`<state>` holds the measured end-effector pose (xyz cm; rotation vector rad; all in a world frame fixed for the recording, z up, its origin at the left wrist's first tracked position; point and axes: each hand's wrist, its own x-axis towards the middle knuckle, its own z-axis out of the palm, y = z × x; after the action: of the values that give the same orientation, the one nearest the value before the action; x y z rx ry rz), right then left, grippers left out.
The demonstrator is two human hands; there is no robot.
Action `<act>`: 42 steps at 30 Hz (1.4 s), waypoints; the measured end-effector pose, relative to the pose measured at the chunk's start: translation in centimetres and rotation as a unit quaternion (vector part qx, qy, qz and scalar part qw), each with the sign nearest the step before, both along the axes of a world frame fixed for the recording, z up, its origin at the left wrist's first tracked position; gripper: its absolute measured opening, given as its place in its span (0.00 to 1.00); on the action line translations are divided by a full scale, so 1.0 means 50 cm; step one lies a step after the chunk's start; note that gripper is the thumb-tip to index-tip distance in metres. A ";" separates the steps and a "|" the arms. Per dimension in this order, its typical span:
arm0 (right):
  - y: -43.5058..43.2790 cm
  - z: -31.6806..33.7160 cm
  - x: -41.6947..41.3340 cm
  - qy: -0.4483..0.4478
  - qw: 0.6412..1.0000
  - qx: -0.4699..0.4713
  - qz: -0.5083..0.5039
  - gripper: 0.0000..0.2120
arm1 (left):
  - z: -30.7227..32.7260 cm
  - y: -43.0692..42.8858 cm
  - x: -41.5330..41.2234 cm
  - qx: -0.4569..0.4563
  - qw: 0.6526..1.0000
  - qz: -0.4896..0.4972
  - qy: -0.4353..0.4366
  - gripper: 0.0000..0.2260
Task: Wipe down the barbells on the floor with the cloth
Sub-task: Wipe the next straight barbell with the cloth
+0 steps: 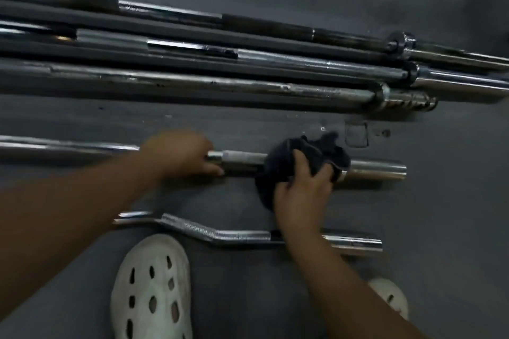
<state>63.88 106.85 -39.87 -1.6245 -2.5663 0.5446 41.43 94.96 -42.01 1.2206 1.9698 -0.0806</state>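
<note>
On floor, middle row: short straight bar [377, 170] is the one in work. Dark cloth [303, 154] sits bunched over it at the collar near its right end, gripped by the right hand [303, 195], fingers curled into the fabric. The left hand [179, 154] is blurred, but looks wrapped round the shaft just left of the knurl, steadying. Bent curl bar [234, 234] lies nearer, by the white clog [151, 289], no hand on it. Three long barbells [220, 85] lie side by side further out, well apart from the cloth. Progress call: one bar of five in hand. Shine doesn't show which are already wiped, so I'd assume most remains.
</note>
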 end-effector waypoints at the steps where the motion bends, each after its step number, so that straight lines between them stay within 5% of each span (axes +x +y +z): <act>1: -0.036 0.002 -0.017 0.003 0.999 -0.009 0.048 0.33 | 0.005 0.016 -0.022 -0.052 0.994 0.008 -0.096 0.33; 3: -0.048 0.016 -0.034 0.003 0.978 -0.027 0.207 0.34 | 0.009 0.033 -0.044 -0.068 0.989 0.002 -0.129 0.36; 4: -0.021 0.025 -0.032 0.006 0.966 -0.024 0.257 0.34 | 0.008 0.025 -0.040 -0.031 0.998 -0.001 -0.062 0.33; 7: 0.079 0.020 0.021 -0.006 0.988 0.020 0.150 0.34 | -0.008 -0.042 0.042 0.191 0.959 -0.018 0.207 0.19; 9: 0.066 0.010 0.026 -0.020 0.999 0.025 0.001 0.33 | -0.015 -0.027 0.038 0.139 0.975 -0.010 0.175 0.17; 10: 0.029 0.002 0.002 -0.040 0.999 0.015 -0.016 0.33 | -0.010 -0.008 0.013 0.054 0.995 0.001 0.087 0.18; 12: -0.043 0.011 -0.048 -0.020 0.995 -0.007 0.093 0.34 | 0.004 0.031 -0.027 -0.092 0.987 0.018 -0.134 0.25; 13: -0.055 0.021 -0.063 -0.009 0.983 -0.024 0.182 0.34 | 0.005 0.045 -0.041 -0.121 0.979 0.018 -0.164 0.27; 14: -0.040 0.030 -0.068 -0.009 0.967 -0.036 0.252 0.34 | 0.014 0.049 -0.042 -0.117 0.983 0.023 -0.143 0.26; 16: 0.031 0.032 -0.044 0.002 0.955 -0.007 0.296 0.35 | 0.007 0.014 -0.020 -0.011 0.998 -0.001 0.057 0.21; 18: 0.084 0.022 0.015 -0.020 0.989 0.022 0.144 0.34 | 0.006 -0.038 0.046 0.162 0.965 -0.005 0.207 0.17; 19: 0.083 0.017 0.037 -0.012 0.998 0.032 0.058 0.34 | 0.001 -0.042 0.057 0.191 0.957 0.004 0.219 0.17; 21: 0.022 0.006 0.016 -0.016 1.000 0.020 0.001 0.34 | 0.002 -0.021 0.025 0.075 0.988 -0.006 0.135 0.24; 23: -0.055 0.015 -0.037 0.017 0.994 -0.022 0.102 0.34 | 0.017 0.011 -0.012 -0.044 0.996 0.017 -0.070 0.35; 24: -0.077 0.026 -0.055 0.032 0.981 -0.050 0.184 0.34 | 0.024 0.027 -0.026 -0.052 0.993 0.012 -0.105 0.39; 26: -0.053 0.048 -0.062 0.057 0.953 -0.037 0.295 0.34 | 0.019 0.021 -0.035 -0.005 1.000 -0.001 0.012 0.34; 28: 0.015 0.030 -0.016 0.056 0.976 0.012 0.211 0.34 | -0.005 -0.020 0.009 0.138 0.970 -0.033 0.197 0.21; 30: 0.051 0.014 0.045 0.039 0.999 0.017 0.013 0.35 | -0.015 -0.030 0.048 0.184 0.957 -0.021 0.223 0.17; 32: 0.010 -0.002 0.037 0.045 0.997 -0.016 -0.065 0.36 | 0.002 -0.002 0.009 0.063 0.994 -0.006 0.094 0.17; 34: -0.061 0.005 -0.013 0.061 0.995 -0.077 0.003 0.37 | 0.022 0.035 -0.032 -0.067 0.992 0.005 -0.108 0.17; 35: -0.082 0.013 -0.029 0.066 0.989 -0.108 0.078 0.36 | 0.025 0.049 -0.043 -0.088 0.988 0.002 -0.127 0.16; 38: -0.028 0.034 -0.015 0.078 0.974 -0.092 0.192 0.36 | 0.015 0.020 -0.026 0.056 0.991 -0.014 0.122 0.16; 40: 0.047 0.025 0.042 0.070 0.994 -0.079 0.025 0.37 | -0.001 -0.028 0.031 0.190 0.955 -0.022 0.226 0.17; 42: 0.068 0.018 0.060 0.054 0.985 -0.099 -0.131 0.39 | -0.011 -0.016 0.022 0.143 0.968 -0.019 0.203 0.19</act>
<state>66.88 110.26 -38.99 -1.8969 -2.2355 0.8594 42.53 94.17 -42.55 1.5218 2.3741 -0.0720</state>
